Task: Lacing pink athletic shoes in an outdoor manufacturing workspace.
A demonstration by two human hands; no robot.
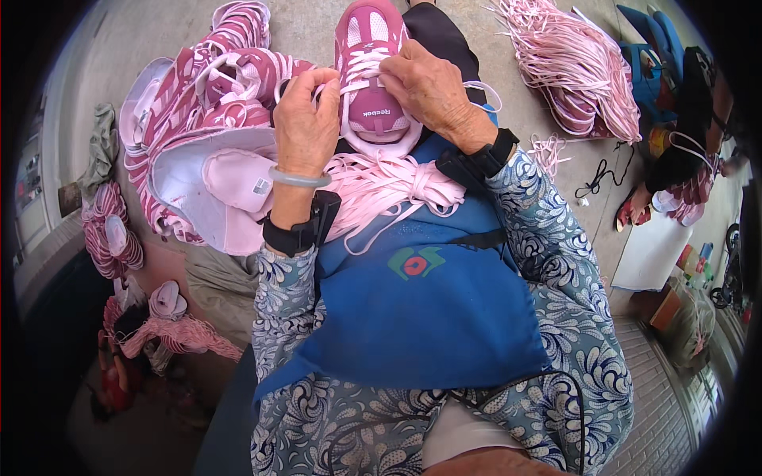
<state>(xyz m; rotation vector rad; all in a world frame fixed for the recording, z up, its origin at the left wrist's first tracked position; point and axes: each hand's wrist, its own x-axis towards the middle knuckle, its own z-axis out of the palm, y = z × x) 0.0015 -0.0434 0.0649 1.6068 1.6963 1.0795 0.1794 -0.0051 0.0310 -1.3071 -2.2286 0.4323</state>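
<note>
White lace [352, 87], left hand [308, 127] seemingly pinching it

Floor gap [492, 49] right of leg [454, 44], uppers [238, 190] crowding left of shoe [375, 105]

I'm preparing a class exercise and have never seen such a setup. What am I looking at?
No machine here: a person's bare left hand and right hand, seen by a wide fisheye camera worn on the head, looking down, so straight edges bend. The left hand pinches a pale lace of a pink shoe; the right hand is on the shoe, its grip partly hidden. A bundle of pink laces lies on the blue apron, and stacked shoe pieces sit to the left.
</note>
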